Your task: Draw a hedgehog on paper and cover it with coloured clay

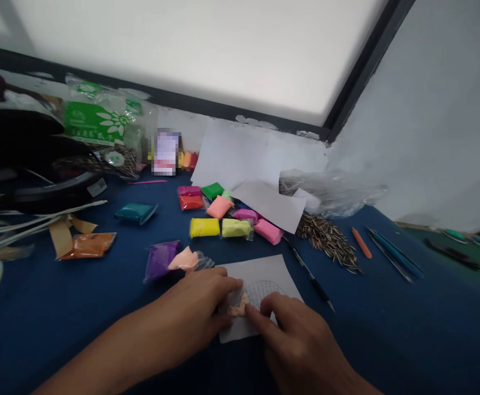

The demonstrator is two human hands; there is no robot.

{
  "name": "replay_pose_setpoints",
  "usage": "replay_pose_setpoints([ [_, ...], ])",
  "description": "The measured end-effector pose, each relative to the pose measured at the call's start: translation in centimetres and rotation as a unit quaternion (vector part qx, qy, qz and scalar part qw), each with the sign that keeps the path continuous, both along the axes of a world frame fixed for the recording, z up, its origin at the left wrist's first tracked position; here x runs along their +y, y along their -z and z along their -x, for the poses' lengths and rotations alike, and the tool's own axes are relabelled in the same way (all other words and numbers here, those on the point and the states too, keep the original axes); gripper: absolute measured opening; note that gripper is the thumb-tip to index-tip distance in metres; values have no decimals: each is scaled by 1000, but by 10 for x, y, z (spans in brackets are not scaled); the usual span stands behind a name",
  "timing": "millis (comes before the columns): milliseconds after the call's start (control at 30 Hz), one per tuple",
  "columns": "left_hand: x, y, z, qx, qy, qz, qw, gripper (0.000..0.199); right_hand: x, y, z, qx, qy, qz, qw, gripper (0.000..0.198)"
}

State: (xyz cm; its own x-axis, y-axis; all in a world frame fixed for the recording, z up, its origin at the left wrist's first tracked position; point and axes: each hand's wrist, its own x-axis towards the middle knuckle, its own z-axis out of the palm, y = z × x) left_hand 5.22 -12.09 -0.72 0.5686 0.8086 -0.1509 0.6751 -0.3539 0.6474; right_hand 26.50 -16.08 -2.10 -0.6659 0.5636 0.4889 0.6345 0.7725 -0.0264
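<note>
Working low over a sheet of white paper [272, 267] on the blue worktop [58, 302], I have both hands at a small strip of peach clay [243, 300], which lies bent on the left part of the sheet. My left hand [204, 293] is loosely open, thumb and forefinger parted beside the clay; my right hand [297, 329] is half curled, one tip touching it, and I cannot tell whether it pinches anything. Pencil marks [260, 291] in close rows fill a curved outline on the paper, too small for me to read. Just beyond my left hand, a larger peach lump [185, 259] sits against a purple packet [161, 259]. Further back are a yellow packet [204, 227] and a pink packet [267, 231], with no wording I can make out. The clear bag [133, 118] at the back left bears a green panel with a white petal design and Chinese characters, the last seemingly 瓜子; a heap of striped seeds [328, 241] lies to the right, near a black pen [308, 269]. The white sticker [97, 188] on the black object at left is illegible from here.
</note>
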Motion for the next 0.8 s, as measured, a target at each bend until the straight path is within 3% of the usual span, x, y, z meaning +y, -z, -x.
replay_pose_setpoints([
  [400, 1, 4, 2, -9, -29, 29, 999, 29, 4, -1, 1, -5, 11, 31, 999, 45],
  [533, 1, 2, 2, -17, -22, 34, 999, 19, 6, 1, 2, -23, 22, 43, 999, 47],
  [667, 0, 1, 2, -17, -28, 37, 999, 26, 7, 3, 5, -18, 27, 22, 999, 41],
  [800, 0, 0, 3, -8, -25, 38, 999, 19, 5, 0, 6, -2, 7, 25, 1000, 43],
])
